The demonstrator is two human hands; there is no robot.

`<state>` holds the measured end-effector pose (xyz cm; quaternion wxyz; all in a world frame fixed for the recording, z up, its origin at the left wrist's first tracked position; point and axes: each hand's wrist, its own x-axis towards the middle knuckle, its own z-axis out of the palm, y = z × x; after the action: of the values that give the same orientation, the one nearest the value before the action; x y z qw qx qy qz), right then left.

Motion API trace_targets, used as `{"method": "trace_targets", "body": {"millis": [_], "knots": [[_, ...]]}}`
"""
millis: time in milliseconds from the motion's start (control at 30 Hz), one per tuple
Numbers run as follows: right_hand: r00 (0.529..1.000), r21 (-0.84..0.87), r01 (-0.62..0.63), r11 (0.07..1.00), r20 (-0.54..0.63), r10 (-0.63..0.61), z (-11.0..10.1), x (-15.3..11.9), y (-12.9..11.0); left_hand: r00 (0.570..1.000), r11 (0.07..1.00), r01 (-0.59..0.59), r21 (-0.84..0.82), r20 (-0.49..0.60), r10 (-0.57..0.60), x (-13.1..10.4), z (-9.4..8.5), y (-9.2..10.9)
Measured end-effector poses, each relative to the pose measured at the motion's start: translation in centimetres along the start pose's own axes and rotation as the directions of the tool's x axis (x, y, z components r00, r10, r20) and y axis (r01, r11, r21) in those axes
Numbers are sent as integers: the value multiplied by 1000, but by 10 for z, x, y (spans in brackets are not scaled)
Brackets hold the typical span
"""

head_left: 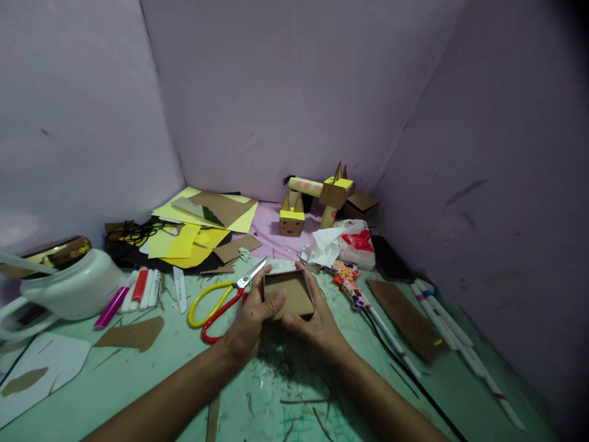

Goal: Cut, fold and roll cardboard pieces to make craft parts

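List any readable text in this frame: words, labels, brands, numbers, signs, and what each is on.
No text is legible.
White flat strip with a pointed end: small dark print, too small to read.
White plastic packet with a red patch: possible lettering, too blurred to read.
White slim-barrelled markers: any print is too small to read.

Craft workspace, table [119, 380], scissors [240, 283], markers [140, 285], yellow paper [183, 241], cardboard scraps [133, 333]

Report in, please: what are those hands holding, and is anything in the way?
Left hand and right hand: both gripping open cardboard box. Box's hollow side faces camera. Red-and-yellow-handled scissors close beside left hand.
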<state>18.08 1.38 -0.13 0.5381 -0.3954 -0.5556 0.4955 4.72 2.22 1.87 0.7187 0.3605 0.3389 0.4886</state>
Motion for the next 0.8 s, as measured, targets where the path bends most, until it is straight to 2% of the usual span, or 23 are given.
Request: {"method": "trace_targets", "body": {"millis": [167, 233, 367, 567, 800], "knots": [[999, 107, -24, 994, -35, 27, -2, 0, -5, 972, 986, -122, 112, 213, 96, 6, -12, -5], [999, 159, -38, 987, -20, 42, -3, -1, -5, 961, 972, -161, 169, 250, 116, 8, -15, -7], [999, 154, -50, 987, -5, 52, -4, 0, -3, 963, 957, -179, 228, 239, 123, 9, -15, -7], [999, 120, -52, 991, -1, 52, -5, 0, -3, 969, 947, -146, 287, 236, 78, 7, -14, -4], [998, 135, -62, 989, 9, 62, -5, 0, -5, 965, 956, -158, 248, 246, 96, 10, -16, -7]]}}
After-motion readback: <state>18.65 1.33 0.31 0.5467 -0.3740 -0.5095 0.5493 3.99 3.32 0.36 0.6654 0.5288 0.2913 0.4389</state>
